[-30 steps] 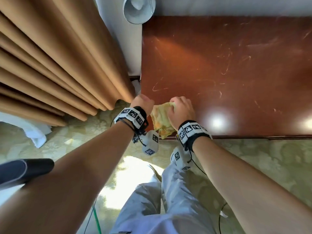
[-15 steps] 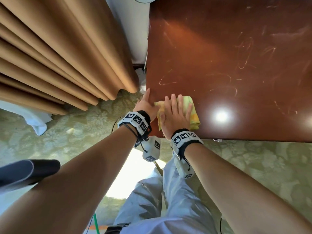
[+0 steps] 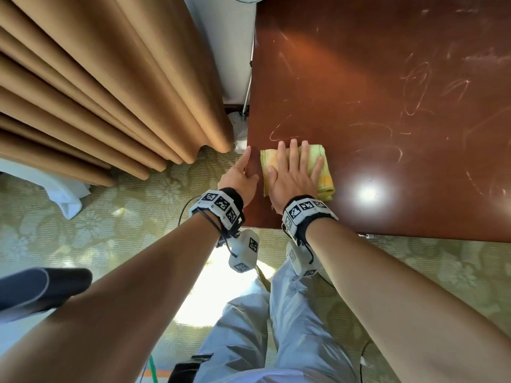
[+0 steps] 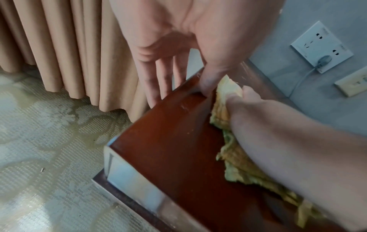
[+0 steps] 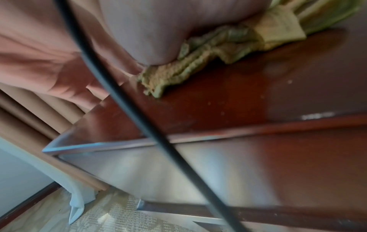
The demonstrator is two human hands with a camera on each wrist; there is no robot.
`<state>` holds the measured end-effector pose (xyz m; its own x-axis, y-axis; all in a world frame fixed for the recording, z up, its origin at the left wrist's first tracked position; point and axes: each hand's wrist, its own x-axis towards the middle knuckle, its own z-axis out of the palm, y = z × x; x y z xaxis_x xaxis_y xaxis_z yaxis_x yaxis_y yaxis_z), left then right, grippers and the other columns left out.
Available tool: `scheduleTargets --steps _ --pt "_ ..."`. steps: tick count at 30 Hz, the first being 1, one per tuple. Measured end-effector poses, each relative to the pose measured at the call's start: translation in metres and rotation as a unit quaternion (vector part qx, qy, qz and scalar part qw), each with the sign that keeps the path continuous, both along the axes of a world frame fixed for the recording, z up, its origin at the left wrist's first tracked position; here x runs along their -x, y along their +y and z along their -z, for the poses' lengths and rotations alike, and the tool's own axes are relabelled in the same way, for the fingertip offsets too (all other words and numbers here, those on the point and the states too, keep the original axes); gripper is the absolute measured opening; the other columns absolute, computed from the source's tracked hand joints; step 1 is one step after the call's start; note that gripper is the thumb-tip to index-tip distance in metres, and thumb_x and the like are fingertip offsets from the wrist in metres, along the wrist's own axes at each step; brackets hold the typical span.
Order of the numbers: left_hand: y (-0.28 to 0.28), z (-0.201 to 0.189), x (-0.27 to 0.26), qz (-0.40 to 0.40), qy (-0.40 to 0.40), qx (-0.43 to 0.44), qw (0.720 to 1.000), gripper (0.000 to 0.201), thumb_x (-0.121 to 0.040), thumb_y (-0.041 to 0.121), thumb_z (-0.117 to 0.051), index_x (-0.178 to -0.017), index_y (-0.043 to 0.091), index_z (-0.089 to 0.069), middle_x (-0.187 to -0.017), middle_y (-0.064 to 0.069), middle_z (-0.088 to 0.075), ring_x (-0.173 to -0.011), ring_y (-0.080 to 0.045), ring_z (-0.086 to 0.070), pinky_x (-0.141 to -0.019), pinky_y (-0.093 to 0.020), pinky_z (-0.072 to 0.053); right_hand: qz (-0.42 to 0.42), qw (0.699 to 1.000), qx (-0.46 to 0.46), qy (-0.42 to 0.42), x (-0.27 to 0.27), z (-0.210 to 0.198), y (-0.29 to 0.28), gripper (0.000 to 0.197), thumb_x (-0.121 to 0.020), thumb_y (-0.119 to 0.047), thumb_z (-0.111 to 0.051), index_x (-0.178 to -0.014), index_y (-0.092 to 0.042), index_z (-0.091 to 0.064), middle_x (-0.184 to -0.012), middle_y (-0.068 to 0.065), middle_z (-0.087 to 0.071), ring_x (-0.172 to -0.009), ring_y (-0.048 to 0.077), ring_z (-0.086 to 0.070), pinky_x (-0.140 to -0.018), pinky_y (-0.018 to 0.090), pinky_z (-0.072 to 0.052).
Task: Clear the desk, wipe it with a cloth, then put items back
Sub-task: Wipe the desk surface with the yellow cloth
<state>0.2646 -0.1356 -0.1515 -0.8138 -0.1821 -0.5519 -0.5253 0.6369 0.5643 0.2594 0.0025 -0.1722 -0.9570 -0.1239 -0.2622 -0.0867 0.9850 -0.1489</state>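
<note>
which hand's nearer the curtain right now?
Left. The left hand rests at the desk's left edge, beside the curtain; the right hand lies flat on the yellow cloth, farther in.

Tan pleated curtain (image 3: 105, 87) at left, pale floral carpet (image 3: 116, 214) w/ sun patch, wall socket (image 4: 321, 47) on grey wall.

A: Bright daylight; a hard white glare spot sits on the glossy worktop (image 3: 387, 111) near its front edge, and a sunlit patch washes out the carpet (image 3: 210, 288).

B: The right wrist view is smeared with blur; the head view bends at its edges.
</note>
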Motion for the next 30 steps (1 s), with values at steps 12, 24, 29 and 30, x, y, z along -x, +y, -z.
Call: scheduleTargets --steps 12,24,29,30 --pt "-0.016 0.025 -0.005 -0.088 -0.009 -0.103 0.991 0.044 -0.092 0.049 -0.041 -0.129 0.041 -0.063 -0.113 -0.005 -0.073 -0.1 -0.029 -0.07 -0.086 -0.047 -0.059 -0.059 0.998 -0.019 0.021 -0.027 0.0 -0.008 0.061 -0.104 -0.046 -0.012 -0.16 -0.022 -0.006 -0.167 0.012 -0.005 -0.153 0.036 0.0 -0.12 0.061 -0.003" --pt "-0.019 0.038 0.005 -0.158 -0.03 -0.14 0.977 0.028 -0.096 0.039 -0.059 -0.122 0.036 -0.069 -0.11 0.007 -0.072 -0.099 -0.024 -0.071 -0.084 -0.046 -0.06 -0.03 0.999 -0.014 0.017 0.029 0.001 -0.014 0.06 -0.104 -0.044 -0.015 -0.16 -0.028 -0.002 -0.168 0.008 -0.002 -0.154 0.032 0.006 -0.12 0.06 0.003" --pt "-0.02 0.04 0.006 -0.171 -0.038 -0.15 0.973 0.031 -0.096 0.038 -0.06 -0.126 0.034 -0.067 -0.115 0.005 -0.072 -0.101 -0.024 -0.071 -0.085 -0.047 -0.059 -0.004 1.0 -0.027 0.008 0.057 0.0 -0.016 0.06 -0.104 -0.044 -0.012 -0.159 -0.029 0.003 -0.168 0.007 0.002 -0.153 0.031 0.01 -0.12 0.059 0.005" --pt "-0.019 0.04 0.006 -0.179 -0.043 -0.155 0.971 0.032 -0.097 0.037 -0.06 -0.128 0.033 -0.066 -0.114 0.005 -0.071 -0.099 -0.025 -0.071 -0.083 -0.047 -0.061 -0.006 1.0 -0.03 0.007 0.055 -0.002 -0.016 0.06 -0.104 -0.044 -0.012 -0.159 -0.028 0.003 -0.168 0.007 0.003 -0.153 0.031 0.01 -0.12 0.059 0.005"
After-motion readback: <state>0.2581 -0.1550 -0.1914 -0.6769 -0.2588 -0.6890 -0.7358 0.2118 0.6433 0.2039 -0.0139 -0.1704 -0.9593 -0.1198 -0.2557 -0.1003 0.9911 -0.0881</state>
